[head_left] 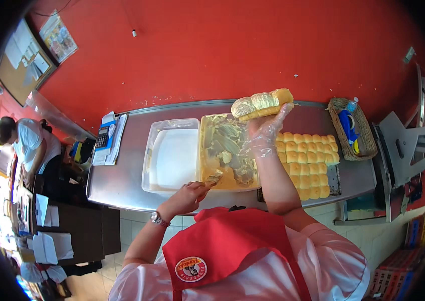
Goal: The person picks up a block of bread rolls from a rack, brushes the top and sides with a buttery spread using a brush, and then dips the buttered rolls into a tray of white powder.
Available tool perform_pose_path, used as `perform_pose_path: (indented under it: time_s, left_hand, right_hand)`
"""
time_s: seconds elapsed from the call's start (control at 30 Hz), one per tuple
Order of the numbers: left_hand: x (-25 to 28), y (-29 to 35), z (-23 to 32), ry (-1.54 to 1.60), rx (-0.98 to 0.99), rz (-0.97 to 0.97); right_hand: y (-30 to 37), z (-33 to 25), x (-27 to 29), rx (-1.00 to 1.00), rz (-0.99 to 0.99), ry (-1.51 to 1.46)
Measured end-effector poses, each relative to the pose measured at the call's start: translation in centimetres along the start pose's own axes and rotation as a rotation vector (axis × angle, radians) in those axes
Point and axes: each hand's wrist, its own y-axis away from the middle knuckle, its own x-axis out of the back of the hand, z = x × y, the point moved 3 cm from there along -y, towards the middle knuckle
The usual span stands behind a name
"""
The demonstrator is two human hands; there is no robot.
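My right hand [266,133], in a clear plastic glove, is raised over the tub with a joined strip of bread rolls [261,104] resting in its grip. Pale cream coats the strip's upper side. Closed fingers of my left hand [187,196] hold a wooden-handled spreading tool [215,177], its head smeared with cream; whether it is a brush or a spatula I cannot tell. That head is inside the near left part of a tub [202,150] of cream. Cream [225,135] lies in streaks over its bottom and sides.
A translucent tub [147,165] with a white bottom stands left. Right are a tray of golden rolls [305,165] and a wicker basket [360,135] holding blue items. A calculator [103,136] lies on papers at the steel table's left end. Another person [34,143] is farther left.
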Motion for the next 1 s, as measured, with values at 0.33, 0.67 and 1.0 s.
perform_pose_path:
  time_s: [0.33,0.67,1.0]
  left_hand:
    - [9.6,-6.6,10.9,-0.083,-0.088,1.072]
    - [14.0,-1.5,3.1,-0.103,0.123,1.1]
    - [4.5,4.3,-4.5,0.455,0.407,0.965]
  right_hand:
    - [3.7,1.2,-6.4,-0.03,-0.22,0.009]
    - [3.0,3.1,4.6,-0.653,0.046,0.003]
    - [3.3,-3.3,11.1,-0.767,-0.082,-0.311]
